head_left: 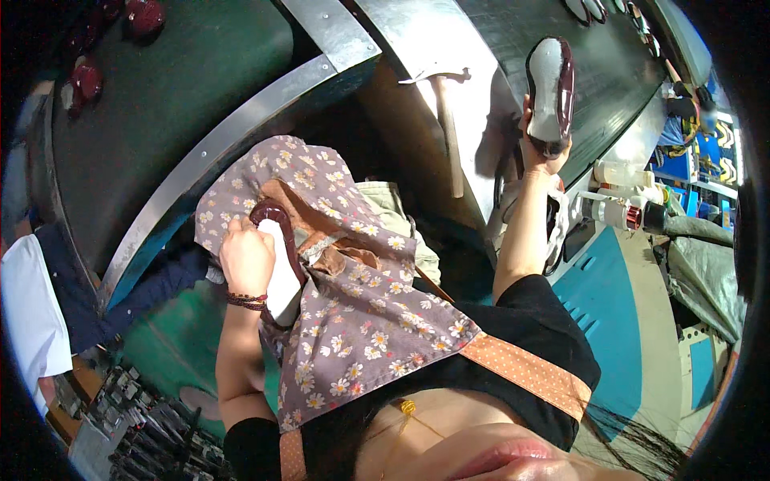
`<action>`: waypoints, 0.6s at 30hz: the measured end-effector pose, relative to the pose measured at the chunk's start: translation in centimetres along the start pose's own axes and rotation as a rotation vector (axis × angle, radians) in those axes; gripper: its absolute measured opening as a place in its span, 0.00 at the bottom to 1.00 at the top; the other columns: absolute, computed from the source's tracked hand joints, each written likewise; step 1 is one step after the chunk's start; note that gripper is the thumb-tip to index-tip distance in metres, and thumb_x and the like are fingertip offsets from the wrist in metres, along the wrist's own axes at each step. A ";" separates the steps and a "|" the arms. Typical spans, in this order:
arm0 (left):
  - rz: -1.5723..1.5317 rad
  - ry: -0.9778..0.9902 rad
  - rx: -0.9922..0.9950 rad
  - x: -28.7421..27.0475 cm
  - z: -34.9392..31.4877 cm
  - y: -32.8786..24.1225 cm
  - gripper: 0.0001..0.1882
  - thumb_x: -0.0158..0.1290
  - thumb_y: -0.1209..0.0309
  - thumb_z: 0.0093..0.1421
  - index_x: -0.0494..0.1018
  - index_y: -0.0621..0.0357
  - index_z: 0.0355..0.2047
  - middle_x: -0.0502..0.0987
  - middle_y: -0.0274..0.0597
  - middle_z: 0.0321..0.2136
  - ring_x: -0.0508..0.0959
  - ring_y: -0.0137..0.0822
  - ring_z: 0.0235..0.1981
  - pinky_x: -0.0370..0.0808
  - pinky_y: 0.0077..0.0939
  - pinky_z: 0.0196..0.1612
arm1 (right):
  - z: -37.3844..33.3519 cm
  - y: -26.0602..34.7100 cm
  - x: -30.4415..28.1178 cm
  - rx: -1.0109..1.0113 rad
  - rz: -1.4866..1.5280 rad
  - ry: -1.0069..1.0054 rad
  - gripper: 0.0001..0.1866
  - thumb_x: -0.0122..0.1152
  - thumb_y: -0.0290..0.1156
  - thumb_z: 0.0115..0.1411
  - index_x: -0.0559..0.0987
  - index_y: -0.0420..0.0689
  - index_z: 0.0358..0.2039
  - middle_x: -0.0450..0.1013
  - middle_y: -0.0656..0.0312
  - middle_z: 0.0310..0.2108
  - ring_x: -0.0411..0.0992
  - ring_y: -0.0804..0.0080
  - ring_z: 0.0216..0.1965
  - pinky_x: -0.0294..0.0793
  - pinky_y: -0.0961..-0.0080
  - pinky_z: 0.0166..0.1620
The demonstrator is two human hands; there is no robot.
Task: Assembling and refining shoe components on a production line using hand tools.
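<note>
Holding lower shoe (282,276) in left hand (246,260), raised shoe (549,90) in right hand (544,154).
Fingers are closed; I would steer both gently, by edges.

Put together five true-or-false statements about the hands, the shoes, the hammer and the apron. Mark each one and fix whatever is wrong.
1. The left hand holds a white-soled shoe. True.
2. The right hand grips the hammer. False: it holds a grey-soled shoe, and the hammer lies on the pale metal ledge.
3. The grey-soled shoe shows its sole to the camera. True.
4. The apron is plain black. False: it is greyish purple with a daisy print and has orange dotted straps.
5. A dark bracelet circles the right wrist. False: it is on the left wrist.
</note>
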State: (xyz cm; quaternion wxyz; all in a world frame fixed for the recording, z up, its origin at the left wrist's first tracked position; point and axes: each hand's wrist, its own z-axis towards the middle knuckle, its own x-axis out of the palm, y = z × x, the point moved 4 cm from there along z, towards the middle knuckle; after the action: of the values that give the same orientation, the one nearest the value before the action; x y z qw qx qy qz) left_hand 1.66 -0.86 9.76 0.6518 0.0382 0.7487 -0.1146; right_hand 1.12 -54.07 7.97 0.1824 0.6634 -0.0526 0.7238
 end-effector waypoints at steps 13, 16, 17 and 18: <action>-0.072 -0.090 -0.058 0.5 -0.6 -0.3 0.13 0.48 0.72 0.52 0.74 0.70 0.33 0.74 0.59 0.32 0.78 0.56 0.30 0.76 0.44 0.35 | 9.6 -9.9 4.0 0.322 -0.279 0.098 0.29 0.47 0.38 0.60 0.61 0.40 0.61 0.58 0.41 0.60 0.56 0.37 0.60 0.54 0.42 0.62; -0.110 -0.183 -0.079 0.5 -1.2 -0.5 0.15 0.48 0.71 0.51 0.75 0.70 0.36 0.75 0.57 0.31 0.78 0.55 0.30 0.76 0.43 0.35 | 14.9 -12.6 1.2 0.141 -0.607 -0.232 0.25 0.46 0.38 0.61 0.66 0.39 0.56 0.65 0.46 0.56 0.63 0.42 0.56 0.55 0.40 0.61; -0.126 -0.233 -0.080 0.2 -1.1 -0.3 0.15 0.48 0.71 0.51 0.76 0.69 0.36 0.74 0.55 0.30 0.78 0.53 0.29 0.76 0.43 0.35 | 17.0 -13.4 -0.3 0.223 -0.554 -0.171 0.23 0.45 0.38 0.62 0.68 0.40 0.55 0.67 0.47 0.55 0.65 0.44 0.55 0.57 0.40 0.60; -0.154 -0.229 -0.108 0.4 -1.2 -0.1 0.15 0.49 0.70 0.50 0.76 0.67 0.36 0.75 0.55 0.30 0.78 0.54 0.30 0.76 0.43 0.35 | 18.7 -14.4 -2.0 0.187 -0.551 -0.207 0.23 0.45 0.38 0.62 0.68 0.40 0.55 0.67 0.47 0.55 0.65 0.44 0.55 0.58 0.40 0.60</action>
State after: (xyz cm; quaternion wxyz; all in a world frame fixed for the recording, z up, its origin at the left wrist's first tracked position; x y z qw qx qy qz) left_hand 0.44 -0.74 9.56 0.7233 -0.0680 0.6752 -0.1274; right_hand 23.63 -47.00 5.76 0.3035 0.7367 0.1779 0.5775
